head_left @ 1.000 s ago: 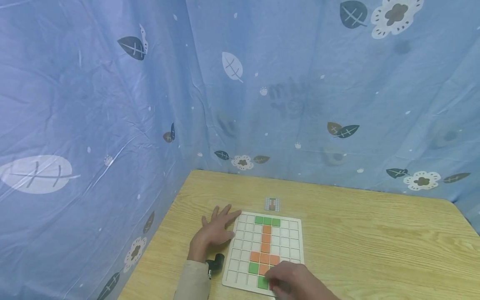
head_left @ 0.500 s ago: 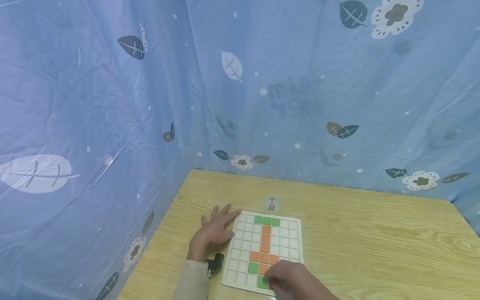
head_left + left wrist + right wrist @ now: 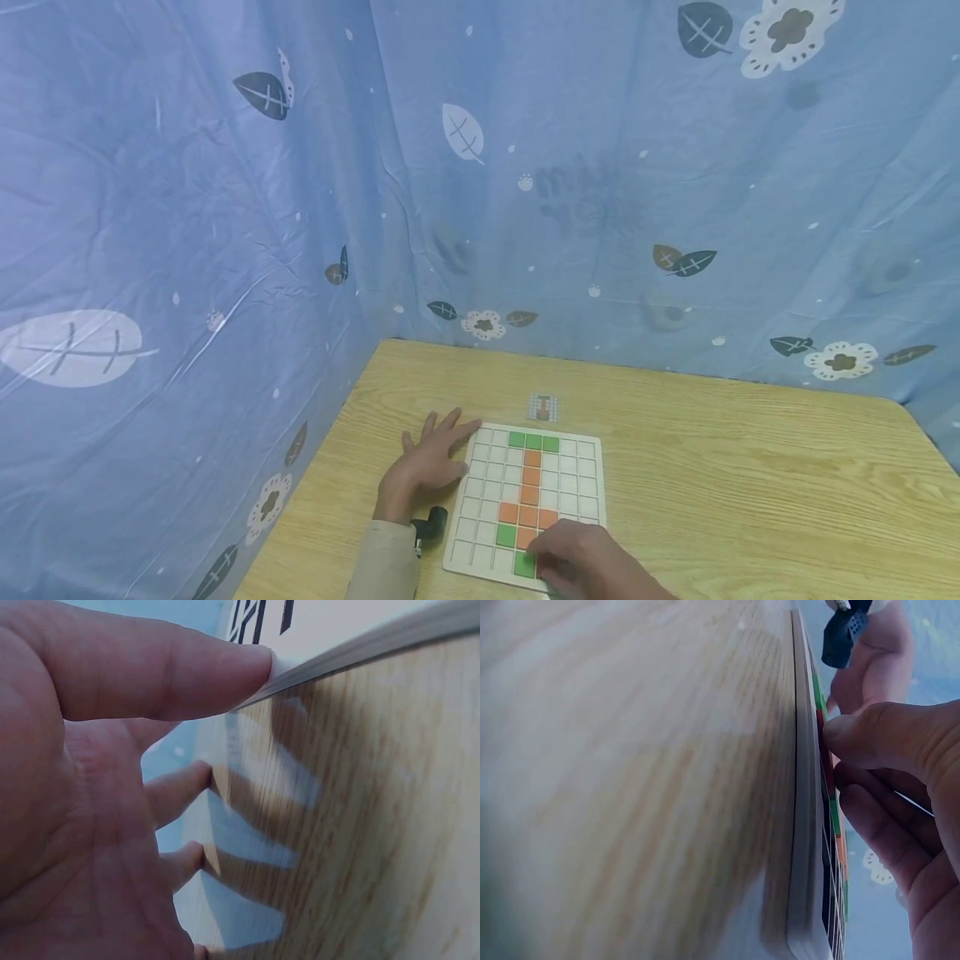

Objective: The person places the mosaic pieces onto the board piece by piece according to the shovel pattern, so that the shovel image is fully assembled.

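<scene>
A white grid board [image 3: 480,508] lies on the table, with green tiles [image 3: 533,442] in a short row at its far side and orange tiles [image 3: 529,495] running down its middle. Beside the board's left edge, my left hand [image 3: 431,462] rests with fingers spread; the thumb [image 3: 172,671] touches the board's edge in the left wrist view. My right hand [image 3: 581,554] is over the near edge, next to a green tile [image 3: 525,564]. Its thumb and curled fingertips pinch a red tile [image 3: 825,754] low on the board, mostly hidden from the head view.
A small card [image 3: 543,407] with a printed grid pattern lies just beyond the board. A black wrist camera [image 3: 431,527] sits by the left sleeve [image 3: 386,558]. Blue patterned curtains [image 3: 600,208] stand along the left and far sides of the wooden table [image 3: 750,475].
My right hand's fingers have shifted slightly over the red tile, so less of it shows in the head view. My left hand and the board have stayed put.
</scene>
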`<state>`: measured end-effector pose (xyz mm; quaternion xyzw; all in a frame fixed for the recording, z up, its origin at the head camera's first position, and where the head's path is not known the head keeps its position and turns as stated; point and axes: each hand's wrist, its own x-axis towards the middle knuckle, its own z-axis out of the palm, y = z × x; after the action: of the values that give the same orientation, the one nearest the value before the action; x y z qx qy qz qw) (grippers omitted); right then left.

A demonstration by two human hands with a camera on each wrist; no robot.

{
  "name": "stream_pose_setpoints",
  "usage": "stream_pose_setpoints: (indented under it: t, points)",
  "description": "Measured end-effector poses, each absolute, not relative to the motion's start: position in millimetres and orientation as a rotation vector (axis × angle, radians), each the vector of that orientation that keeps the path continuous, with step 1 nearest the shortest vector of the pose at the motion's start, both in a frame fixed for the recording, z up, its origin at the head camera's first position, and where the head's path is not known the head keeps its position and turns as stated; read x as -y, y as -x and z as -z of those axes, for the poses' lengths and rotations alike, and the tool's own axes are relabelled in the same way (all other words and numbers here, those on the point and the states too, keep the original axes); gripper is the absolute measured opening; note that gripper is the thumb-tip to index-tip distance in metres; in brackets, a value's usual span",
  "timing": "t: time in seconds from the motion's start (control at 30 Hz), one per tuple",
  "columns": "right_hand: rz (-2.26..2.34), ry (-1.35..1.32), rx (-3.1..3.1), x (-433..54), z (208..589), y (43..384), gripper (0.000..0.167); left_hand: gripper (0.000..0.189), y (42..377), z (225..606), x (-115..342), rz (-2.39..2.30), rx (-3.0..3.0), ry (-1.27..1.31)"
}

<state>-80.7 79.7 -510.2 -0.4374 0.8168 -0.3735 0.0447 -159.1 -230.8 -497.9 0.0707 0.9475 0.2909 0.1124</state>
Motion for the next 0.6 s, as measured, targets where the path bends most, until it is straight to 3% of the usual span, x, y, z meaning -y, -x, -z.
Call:
stream_pose_setpoints:
  t: [0.23, 0.6]
  points:
    - [1.221, 1.440, -2.533, -82.5, 516.7, 81.6, 0.030, 0.083, 158.8, 498.4, 230.6, -0.870, -2.774, -0.204]
    - [1.340, 1.188, -2.568, -106.5, 506.0, 78.2, 0.026, 0.081, 157.9, 496.5, 230.0, -0.866, -2.778, -0.213]
